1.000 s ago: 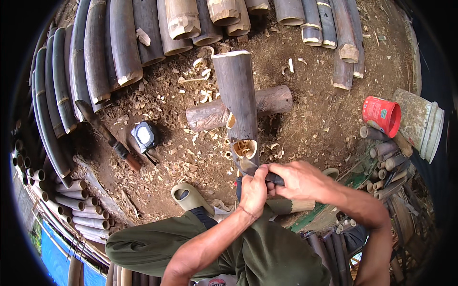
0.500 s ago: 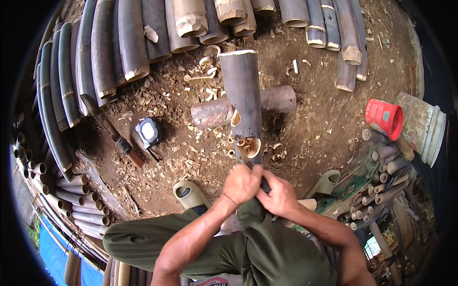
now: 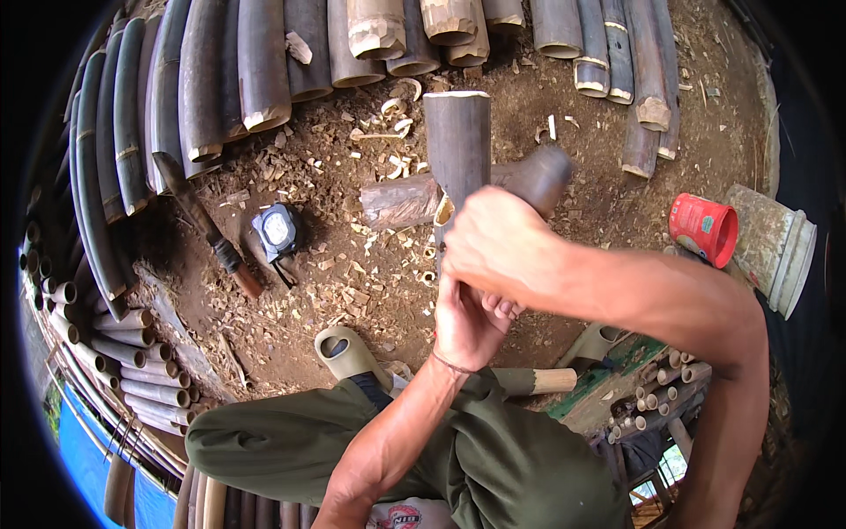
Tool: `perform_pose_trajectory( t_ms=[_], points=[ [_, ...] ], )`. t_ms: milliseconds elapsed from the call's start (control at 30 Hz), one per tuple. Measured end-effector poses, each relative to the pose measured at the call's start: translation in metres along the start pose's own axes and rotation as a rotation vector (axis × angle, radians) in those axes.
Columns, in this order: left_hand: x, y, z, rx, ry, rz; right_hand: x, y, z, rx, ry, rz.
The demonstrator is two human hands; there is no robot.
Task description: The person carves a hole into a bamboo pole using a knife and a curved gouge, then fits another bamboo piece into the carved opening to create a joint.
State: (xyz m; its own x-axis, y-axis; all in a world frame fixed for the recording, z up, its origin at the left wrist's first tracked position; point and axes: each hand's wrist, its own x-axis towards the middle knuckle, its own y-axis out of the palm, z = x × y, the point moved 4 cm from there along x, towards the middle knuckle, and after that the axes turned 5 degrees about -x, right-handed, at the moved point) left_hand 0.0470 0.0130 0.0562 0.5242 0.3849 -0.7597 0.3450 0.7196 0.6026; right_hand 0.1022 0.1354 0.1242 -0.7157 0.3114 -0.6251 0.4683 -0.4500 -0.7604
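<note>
A dark bamboo section (image 3: pixel 456 141) leans over a short log (image 3: pixel 401 201) on the dirt, its cut top pointing away from me. My right hand (image 3: pixel 502 247) and my left hand (image 3: pixel 465 322) are clenched together, one above the other, in front of the section's near end and hide it. They grip what looks like a tool handle; only a thin dark sliver shows at the left of my right hand. My green-trousered knee (image 3: pixel 476 458) is below them.
Long bamboo poles (image 3: pixel 220 70) lie stacked along the top and left. A machete (image 3: pixel 207 225) and a blue-black lamp (image 3: pixel 275 231) lie on the chip-strewn ground. At the right are a red cup (image 3: pixel 705 229) and a clear jar (image 3: pixel 775 247). My green boot (image 3: pixel 344 353) is close by.
Both hands have come together and risen toward the camera from the bamboo section's near end, which they now cover. My right forearm has swung up across the right side.
</note>
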Motion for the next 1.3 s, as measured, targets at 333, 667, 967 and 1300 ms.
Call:
perform_pose_trajectory(
  t_ms=[333, 667, 967, 1300],
  points=[
    [-0.073, -0.007, 0.007, 1.788, -0.098, 0.332, -0.08, 0.104, 0.067, 1.232, 0.703, -0.401],
    [-0.081, 0.093, -0.117, 2.879, -0.431, 0.307, 0.013, 0.106, 0.158, 3.365, -0.213, -0.608],
    [-0.084, -0.039, -0.108, 2.03, -0.127, 0.158, -0.002, 0.112, 0.145, 2.572, 0.758, -0.356],
    [-0.075, -0.084, -0.009, 1.503, 0.049, -0.097, -0.022, 0.12, 0.128, 1.649, 1.135, -0.478]
  ],
)
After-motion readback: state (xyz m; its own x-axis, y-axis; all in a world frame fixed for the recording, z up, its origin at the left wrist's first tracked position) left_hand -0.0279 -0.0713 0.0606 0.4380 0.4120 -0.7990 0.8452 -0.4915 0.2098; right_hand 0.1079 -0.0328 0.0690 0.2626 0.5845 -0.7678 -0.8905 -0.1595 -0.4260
